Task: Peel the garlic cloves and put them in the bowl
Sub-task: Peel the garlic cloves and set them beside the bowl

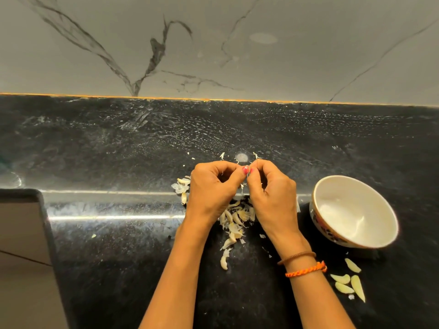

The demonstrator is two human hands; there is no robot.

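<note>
My left hand [212, 186] and my right hand [270, 191] meet fingertip to fingertip above the black counter, pinching a garlic clove [247, 173] that the fingers mostly hide; thin skin hangs from it. Below the hands lies a pile of unpeeled cloves and papery skins [234, 222]. More cloves and skin [181, 186] lie left of my left hand. A white bowl [380, 210] with a patterned outside stands to the right and looks empty. Several peeled cloves [349, 281] lie on the counter in front of the bowl.
The black speckled counter [118, 150] runs back to a grey marble-look wall [213, 43]. The counter's front edge drops away at the lower left corner [45, 210]. Skin scraps [256, 155] lie beyond the hands.
</note>
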